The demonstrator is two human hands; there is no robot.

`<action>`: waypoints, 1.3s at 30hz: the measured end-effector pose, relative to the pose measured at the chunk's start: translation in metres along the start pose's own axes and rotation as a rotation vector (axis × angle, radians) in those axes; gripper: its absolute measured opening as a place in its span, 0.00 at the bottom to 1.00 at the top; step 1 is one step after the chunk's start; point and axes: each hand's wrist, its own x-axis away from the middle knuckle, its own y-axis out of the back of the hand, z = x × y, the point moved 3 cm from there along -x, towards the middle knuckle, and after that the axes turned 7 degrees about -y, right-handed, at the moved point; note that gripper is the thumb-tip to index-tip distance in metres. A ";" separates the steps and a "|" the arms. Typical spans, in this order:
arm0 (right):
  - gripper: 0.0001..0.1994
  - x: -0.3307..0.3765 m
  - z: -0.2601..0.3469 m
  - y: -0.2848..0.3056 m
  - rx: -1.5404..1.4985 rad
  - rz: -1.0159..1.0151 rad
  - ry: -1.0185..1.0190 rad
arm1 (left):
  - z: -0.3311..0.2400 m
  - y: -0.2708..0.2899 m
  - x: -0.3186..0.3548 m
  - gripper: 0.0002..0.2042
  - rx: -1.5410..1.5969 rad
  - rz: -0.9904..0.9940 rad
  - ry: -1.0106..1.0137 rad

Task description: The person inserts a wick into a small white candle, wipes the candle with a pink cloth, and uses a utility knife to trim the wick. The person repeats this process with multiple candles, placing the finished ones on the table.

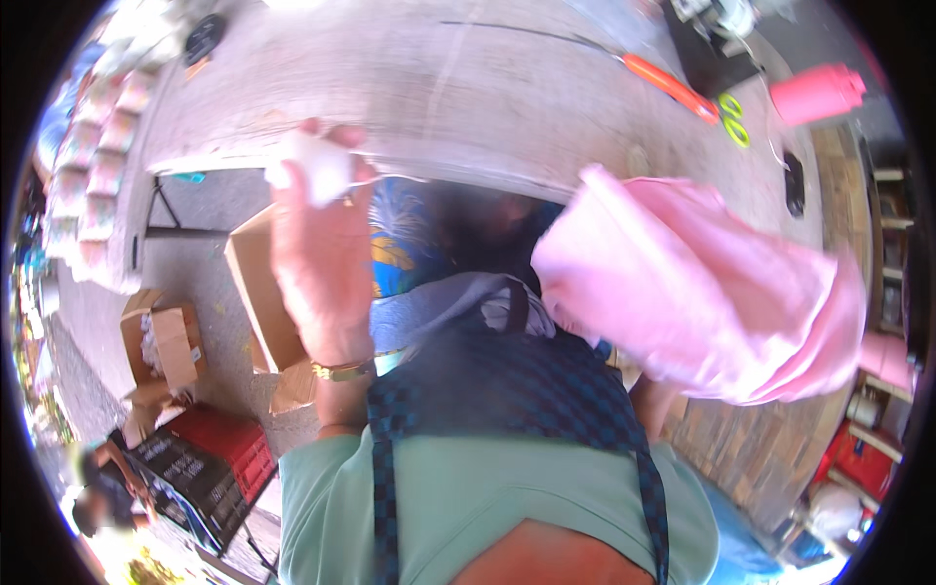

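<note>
Loosely rumpled cloth (pixel 702 292) (pale pink)

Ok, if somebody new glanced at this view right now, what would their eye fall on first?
Probably the large pink cloth, loosely folded across the right side of the view. Next, the raised left hand, left of centre, with a blurred white item at its fingers. Then the bright orange tool on the table's upper right, between the lime-green scissor handles and a thin dark strip.
</note>
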 end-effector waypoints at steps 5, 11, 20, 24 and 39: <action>0.24 0.048 -0.012 -0.092 0.283 0.448 -0.114 | -0.001 -0.017 0.004 0.25 -0.095 0.173 -0.047; 0.23 0.079 -0.032 -0.209 0.097 0.957 -0.234 | -0.002 -0.032 0.025 0.29 -0.295 0.450 -0.107; 0.22 0.070 -0.039 -0.224 0.022 0.910 -0.260 | 0.010 -0.022 0.037 0.29 -0.708 0.442 -0.314; 0.22 0.062 -0.038 -0.219 0.016 0.879 -0.269 | 0.015 -0.016 0.036 0.25 -0.419 0.398 0.011; 0.21 0.078 -0.041 -0.212 0.045 0.908 -0.283 | -0.003 0.008 0.014 0.32 0.126 0.301 0.249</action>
